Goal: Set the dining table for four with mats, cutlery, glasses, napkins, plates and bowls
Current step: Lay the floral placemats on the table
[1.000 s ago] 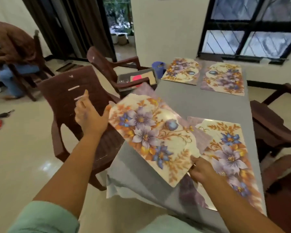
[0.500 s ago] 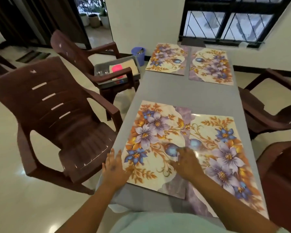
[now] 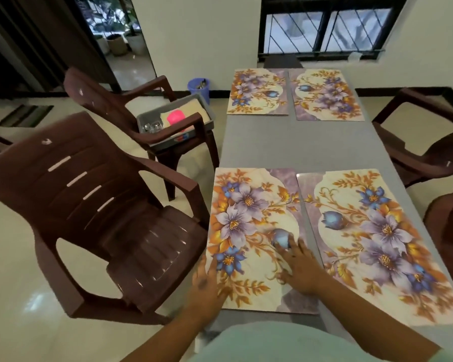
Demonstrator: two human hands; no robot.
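Note:
Four floral place mats lie on the grey table (image 3: 285, 145). The near left mat (image 3: 249, 220) sits flat beside the near right mat (image 3: 374, 239). Two more mats, far left (image 3: 258, 91) and far right (image 3: 327, 94), lie at the window end. My left hand (image 3: 205, 280) rests with straight fingers on the near left mat's left edge. My right hand (image 3: 297, 265) presses flat on the same mat, fingers spread near its right side.
A grey tub (image 3: 207, 118) holding glasses (image 3: 152, 126), a pink item and a beige cloth sits on a brown chair (image 3: 131, 105) left of the table. Another brown chair (image 3: 102, 218) stands nearer, more chairs (image 3: 424, 142) on the right. A blue bin (image 3: 199, 87) stands by the wall.
The mat I held up in both hands a second ago now lies flat on the table at the near left. Both hands have let go and rest flat on it.

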